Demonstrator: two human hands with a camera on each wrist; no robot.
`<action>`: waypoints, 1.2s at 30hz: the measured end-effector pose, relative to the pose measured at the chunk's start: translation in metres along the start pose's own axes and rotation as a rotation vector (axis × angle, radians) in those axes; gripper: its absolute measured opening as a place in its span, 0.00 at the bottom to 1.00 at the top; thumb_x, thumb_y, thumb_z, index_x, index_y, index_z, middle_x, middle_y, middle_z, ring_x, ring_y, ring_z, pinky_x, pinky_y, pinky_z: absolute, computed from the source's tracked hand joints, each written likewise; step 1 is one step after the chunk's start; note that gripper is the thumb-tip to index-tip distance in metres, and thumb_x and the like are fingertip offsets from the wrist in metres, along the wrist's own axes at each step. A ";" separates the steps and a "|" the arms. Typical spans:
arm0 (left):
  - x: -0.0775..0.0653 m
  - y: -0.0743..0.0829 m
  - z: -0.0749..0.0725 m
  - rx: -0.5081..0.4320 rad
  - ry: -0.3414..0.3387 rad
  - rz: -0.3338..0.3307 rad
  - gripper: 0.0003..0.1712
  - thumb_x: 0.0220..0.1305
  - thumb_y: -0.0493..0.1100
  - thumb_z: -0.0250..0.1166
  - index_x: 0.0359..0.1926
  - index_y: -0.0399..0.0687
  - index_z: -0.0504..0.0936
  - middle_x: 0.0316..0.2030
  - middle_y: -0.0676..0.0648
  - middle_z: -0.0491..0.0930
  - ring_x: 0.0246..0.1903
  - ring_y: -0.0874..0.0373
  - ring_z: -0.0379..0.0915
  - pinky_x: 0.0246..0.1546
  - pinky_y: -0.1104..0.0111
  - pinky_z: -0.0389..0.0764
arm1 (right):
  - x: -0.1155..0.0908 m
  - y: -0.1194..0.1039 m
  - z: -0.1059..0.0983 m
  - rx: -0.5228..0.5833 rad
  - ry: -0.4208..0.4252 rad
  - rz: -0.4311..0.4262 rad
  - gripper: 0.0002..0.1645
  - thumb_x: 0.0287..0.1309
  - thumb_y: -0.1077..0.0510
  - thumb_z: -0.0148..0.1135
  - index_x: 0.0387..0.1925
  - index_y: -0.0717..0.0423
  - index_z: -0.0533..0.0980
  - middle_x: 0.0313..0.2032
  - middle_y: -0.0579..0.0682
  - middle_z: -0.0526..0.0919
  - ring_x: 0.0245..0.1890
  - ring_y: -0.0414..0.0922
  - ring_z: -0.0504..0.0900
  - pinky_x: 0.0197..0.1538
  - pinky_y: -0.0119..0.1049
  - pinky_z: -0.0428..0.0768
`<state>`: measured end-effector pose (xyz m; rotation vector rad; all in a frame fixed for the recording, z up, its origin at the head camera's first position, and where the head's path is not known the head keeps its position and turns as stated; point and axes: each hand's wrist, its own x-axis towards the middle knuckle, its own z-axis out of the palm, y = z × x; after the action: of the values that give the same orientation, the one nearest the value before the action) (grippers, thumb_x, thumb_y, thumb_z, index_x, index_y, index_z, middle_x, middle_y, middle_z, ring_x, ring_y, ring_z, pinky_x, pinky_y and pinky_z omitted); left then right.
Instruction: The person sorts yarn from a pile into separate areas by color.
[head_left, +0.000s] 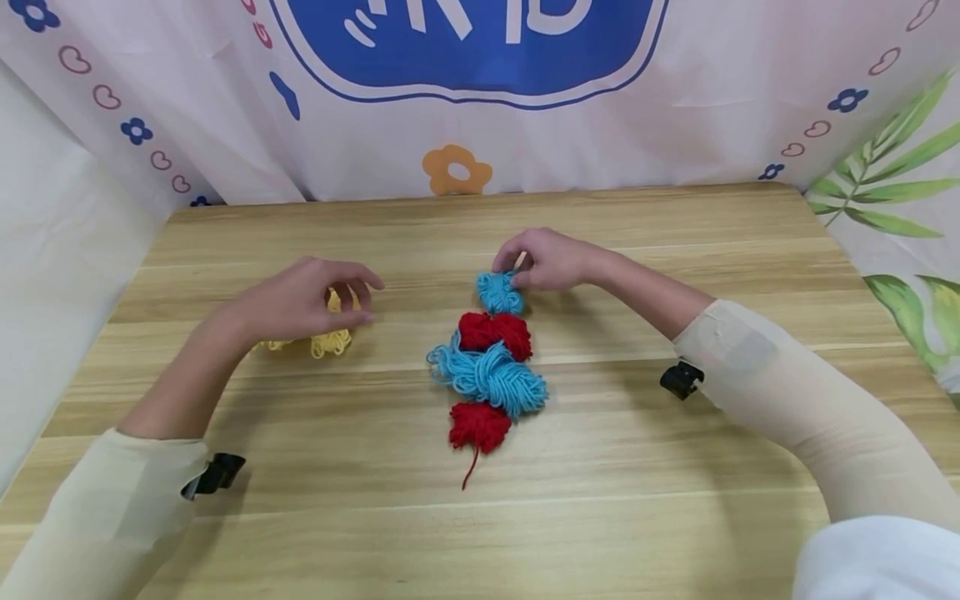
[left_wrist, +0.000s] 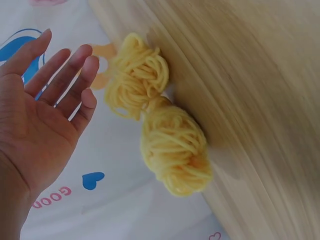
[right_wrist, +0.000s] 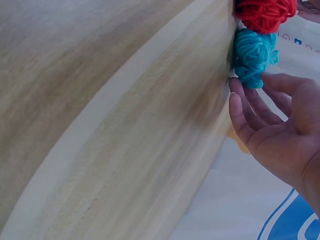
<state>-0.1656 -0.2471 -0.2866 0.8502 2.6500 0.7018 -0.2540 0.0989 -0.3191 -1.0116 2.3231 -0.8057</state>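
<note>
My right hand [head_left: 551, 259] pinches the far end of a small blue yarn bundle [head_left: 498, 294] between thumb and fingers. This bundle tops a column of yarn on the table: below it lie a red yarn bundle [head_left: 495, 333], a larger looped blue yarn hank [head_left: 495, 379] and a red yarn bundle with a loose tail [head_left: 478, 427]. On the left, my left hand [head_left: 296, 304] is over a yellow yarn bundle [head_left: 332, 342], mostly hidden beneath it in the head view. The left wrist view shows two joined yellow lobes [left_wrist: 175, 150] apart from the relaxed fingers.
The wooden table [head_left: 360, 533] ends at a white printed curtain [head_left: 645, 150] along its far edge. Each forearm carries a beige sleeve with a black clip, the left clip [head_left: 215, 476] and the right clip [head_left: 682, 380] facing inward.
</note>
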 end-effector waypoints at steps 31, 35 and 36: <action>0.025 0.025 0.017 -0.037 -0.041 0.064 0.19 0.66 0.39 0.72 0.56 0.38 0.84 0.44 0.43 0.86 0.39 0.57 0.81 0.42 0.54 0.84 | -0.008 0.016 -0.002 0.128 0.176 0.117 0.03 0.66 0.67 0.62 0.38 0.61 0.81 0.34 0.56 0.84 0.33 0.52 0.85 0.31 0.35 0.79; 0.028 0.026 0.020 -0.033 -0.049 0.075 0.19 0.65 0.39 0.73 0.56 0.39 0.84 0.44 0.44 0.86 0.38 0.57 0.81 0.41 0.55 0.84 | -0.008 0.018 -0.003 0.176 0.203 0.125 0.03 0.66 0.67 0.62 0.39 0.62 0.81 0.34 0.56 0.84 0.33 0.53 0.86 0.33 0.34 0.79; 0.028 0.027 0.020 -0.030 -0.051 0.077 0.20 0.65 0.39 0.73 0.56 0.39 0.84 0.44 0.44 0.86 0.38 0.58 0.81 0.41 0.56 0.84 | -0.008 0.018 -0.003 0.188 0.207 0.128 0.03 0.67 0.67 0.62 0.39 0.63 0.81 0.34 0.57 0.84 0.33 0.53 0.86 0.34 0.35 0.80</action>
<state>-0.1678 -0.2038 -0.2928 0.9534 2.5674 0.7265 -0.2599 0.1168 -0.3275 -0.7208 2.3985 -1.0977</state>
